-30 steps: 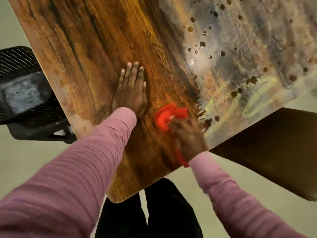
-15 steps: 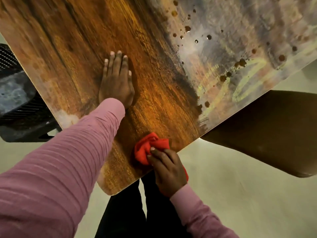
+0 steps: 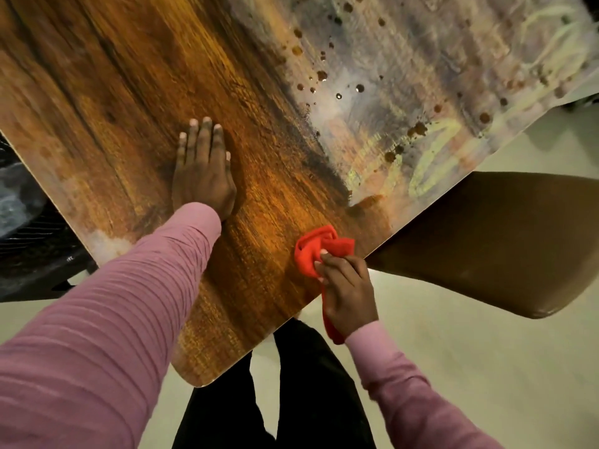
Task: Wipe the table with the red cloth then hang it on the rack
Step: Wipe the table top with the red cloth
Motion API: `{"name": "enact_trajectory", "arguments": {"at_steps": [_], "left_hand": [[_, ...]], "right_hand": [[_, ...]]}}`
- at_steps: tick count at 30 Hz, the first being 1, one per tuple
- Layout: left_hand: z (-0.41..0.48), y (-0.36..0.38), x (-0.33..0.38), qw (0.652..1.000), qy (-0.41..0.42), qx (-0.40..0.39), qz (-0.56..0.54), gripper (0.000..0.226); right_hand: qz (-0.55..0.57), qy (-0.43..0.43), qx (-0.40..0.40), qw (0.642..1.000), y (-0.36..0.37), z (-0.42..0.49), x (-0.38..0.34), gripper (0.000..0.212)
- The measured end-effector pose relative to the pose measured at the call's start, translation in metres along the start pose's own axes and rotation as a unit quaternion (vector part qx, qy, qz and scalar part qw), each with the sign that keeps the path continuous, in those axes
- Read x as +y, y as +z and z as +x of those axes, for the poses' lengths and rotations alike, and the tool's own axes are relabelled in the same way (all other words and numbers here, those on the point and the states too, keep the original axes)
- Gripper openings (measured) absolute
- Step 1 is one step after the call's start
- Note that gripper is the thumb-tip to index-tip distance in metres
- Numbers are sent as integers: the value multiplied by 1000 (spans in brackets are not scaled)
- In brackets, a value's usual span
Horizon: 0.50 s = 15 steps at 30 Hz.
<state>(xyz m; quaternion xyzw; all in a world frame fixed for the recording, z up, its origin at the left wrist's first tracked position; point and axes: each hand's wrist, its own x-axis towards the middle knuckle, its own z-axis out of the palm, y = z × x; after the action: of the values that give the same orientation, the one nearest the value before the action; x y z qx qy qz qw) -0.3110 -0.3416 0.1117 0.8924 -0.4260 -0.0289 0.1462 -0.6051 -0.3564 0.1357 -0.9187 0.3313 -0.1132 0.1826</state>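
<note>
right hand (image 3: 348, 291) fingers clench the red cloth (image 3: 319, 249) at the table (image 3: 129, 92) edge; left hand (image 3: 202, 171) lies flat, fingers straight, mid-table.

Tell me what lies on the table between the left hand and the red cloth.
Nothing: in the head view only bare brown table separates the left hand from the red cloth.

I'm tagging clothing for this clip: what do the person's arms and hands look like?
Both arms are covered to the wrist by long, pink, ribbed sleeves: the left sleeve and the right sleeve. The left hand and right hand are bare; no gloves, rings or watch visible.
</note>
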Motion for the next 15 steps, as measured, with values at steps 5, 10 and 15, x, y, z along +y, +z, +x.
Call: {"name": "enact_trajectory", "arguments": {"at_steps": [5, 10, 15], "left_hand": [[-10, -3, 31, 999, -38, 2, -11, 49], [-5, 9, 91, 992, -102, 19, -70, 51], [14, 27, 106, 981, -174, 36, -77, 50]], "right_hand": [[-56, 36, 30, 997, -39, 49, 74, 20], [-46, 188, 53, 980, -65, 97, 116, 24], [19, -32, -27, 999, -33, 43, 55, 32]]}}
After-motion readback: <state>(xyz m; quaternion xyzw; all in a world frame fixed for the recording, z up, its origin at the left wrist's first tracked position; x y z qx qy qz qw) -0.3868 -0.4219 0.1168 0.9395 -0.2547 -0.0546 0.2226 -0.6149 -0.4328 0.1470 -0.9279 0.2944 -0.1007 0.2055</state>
